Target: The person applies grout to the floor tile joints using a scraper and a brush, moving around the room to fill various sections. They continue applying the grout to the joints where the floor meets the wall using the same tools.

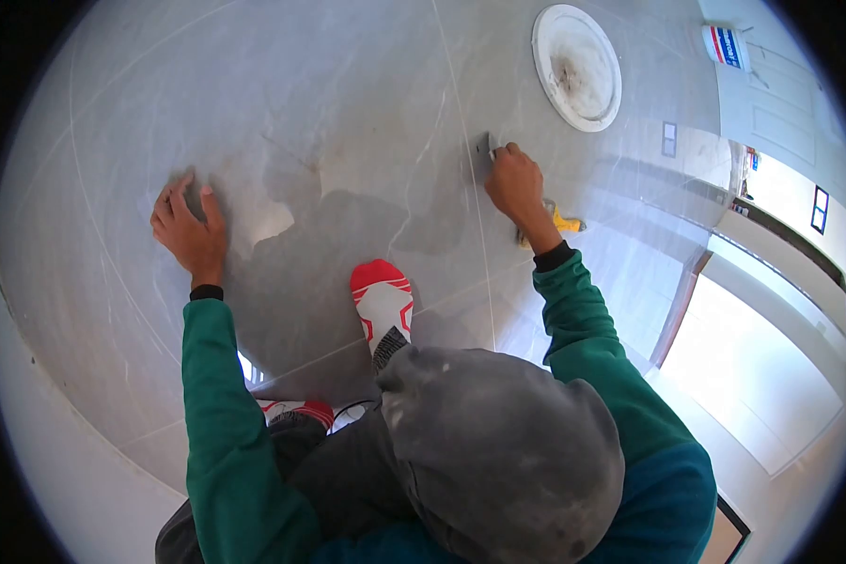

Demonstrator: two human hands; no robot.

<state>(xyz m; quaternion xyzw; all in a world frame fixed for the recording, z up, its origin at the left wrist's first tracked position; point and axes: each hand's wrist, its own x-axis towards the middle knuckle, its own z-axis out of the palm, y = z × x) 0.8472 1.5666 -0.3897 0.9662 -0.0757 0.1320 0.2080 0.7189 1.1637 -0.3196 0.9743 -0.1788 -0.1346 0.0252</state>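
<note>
Just beyond right hand (515, 180): grimy lid (594, 123)

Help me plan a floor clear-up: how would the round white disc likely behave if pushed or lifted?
The round white disc lies flat on the glossy floor, so it would probably slide rather than roll. Its shallow, rimmed shape suggests it is fairly light and stiff. Dark residue inside it might spill if tilted.

Around the lid (592, 70), white with brown smudges, grey floor tiles (282, 80) show pale veins. Right of the lid, a white bucket (728, 48) bears red and blue. Below the lid: a grey tool (485, 147), 2 green sleeves (218, 381) with black cuffs (207, 292), a red-toed white sock (383, 299).
</note>
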